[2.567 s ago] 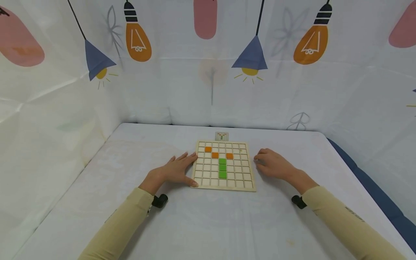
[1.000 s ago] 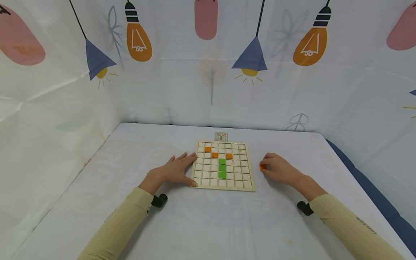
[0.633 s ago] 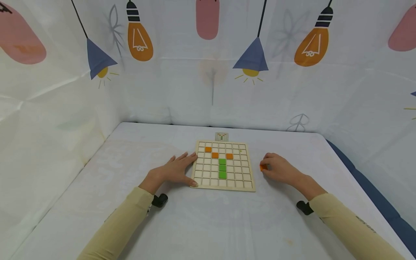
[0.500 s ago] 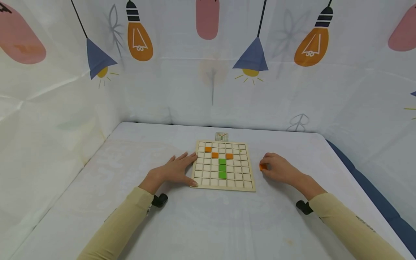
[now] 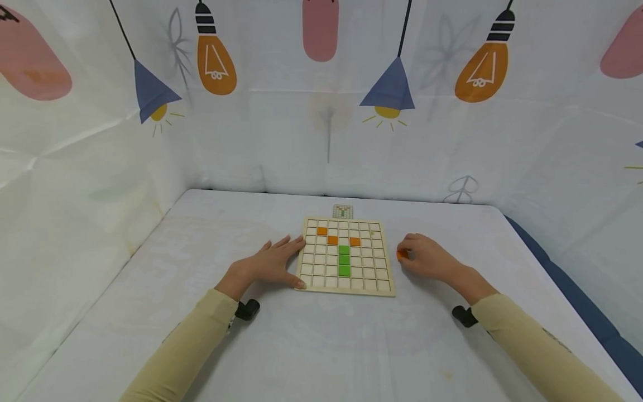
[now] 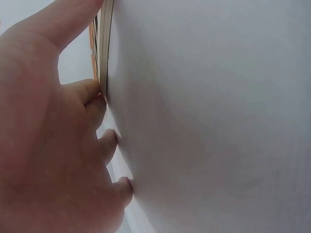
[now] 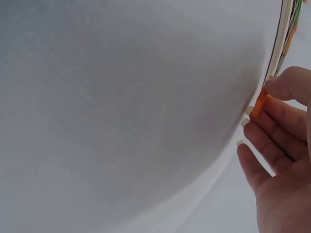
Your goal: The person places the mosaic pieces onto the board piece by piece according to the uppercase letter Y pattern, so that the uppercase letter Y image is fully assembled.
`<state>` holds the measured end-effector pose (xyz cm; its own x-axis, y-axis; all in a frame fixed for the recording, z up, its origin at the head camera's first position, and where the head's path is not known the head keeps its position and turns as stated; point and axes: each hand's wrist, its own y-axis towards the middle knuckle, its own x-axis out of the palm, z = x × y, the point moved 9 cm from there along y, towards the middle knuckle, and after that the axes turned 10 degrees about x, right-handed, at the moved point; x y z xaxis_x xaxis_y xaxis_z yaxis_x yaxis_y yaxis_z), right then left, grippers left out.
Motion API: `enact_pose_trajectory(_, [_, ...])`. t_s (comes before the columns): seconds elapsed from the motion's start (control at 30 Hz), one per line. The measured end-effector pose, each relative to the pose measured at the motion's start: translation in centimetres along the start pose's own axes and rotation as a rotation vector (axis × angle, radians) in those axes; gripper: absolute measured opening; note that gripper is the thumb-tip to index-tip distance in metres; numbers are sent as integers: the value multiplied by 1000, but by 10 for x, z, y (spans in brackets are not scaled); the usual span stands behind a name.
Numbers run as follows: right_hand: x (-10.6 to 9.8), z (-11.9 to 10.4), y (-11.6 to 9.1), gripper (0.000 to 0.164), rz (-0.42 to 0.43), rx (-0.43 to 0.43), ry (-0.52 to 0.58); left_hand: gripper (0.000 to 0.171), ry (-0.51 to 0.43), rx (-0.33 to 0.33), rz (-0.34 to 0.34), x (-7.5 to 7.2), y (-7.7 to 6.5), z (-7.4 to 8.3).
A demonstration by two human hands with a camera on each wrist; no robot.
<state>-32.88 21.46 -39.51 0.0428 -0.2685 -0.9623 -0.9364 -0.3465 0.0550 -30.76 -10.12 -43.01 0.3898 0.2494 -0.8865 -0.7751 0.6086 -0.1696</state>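
Observation:
A square wooden grid board [image 5: 369,277] lies on the table, with three orange tiles [image 5: 332,240] and three green tiles [image 5: 344,259] in its cells. My left hand [image 5: 268,263] is spread at the board's left side, thumb and fingertips touching its edge. Just right of the board, my right hand [image 5: 426,257] pinches an orange tile [image 7: 261,103] between thumb and fingers. In the left wrist view the board's edge [image 6: 104,53] shows beside my thumb and fingers.
Behind the board lies a small pattern card [image 5: 342,211] with a grid printed on it. The white table [image 5: 321,346] meets a printed white curtain [image 5: 281,134] at the back. A dark blue fabric edge [image 5: 567,279] runs along the right side.
My right hand first moved back to the right and an orange tile came into view in its pinch. Since then it has shifted slightly left toward the board. The left hand stays put.

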Motion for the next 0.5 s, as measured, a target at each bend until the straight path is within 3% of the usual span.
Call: enact_pose_trajectory(0.5, [0,-14,14,21,11,1,-11,113,-6,-4,1,-1,-1,1])
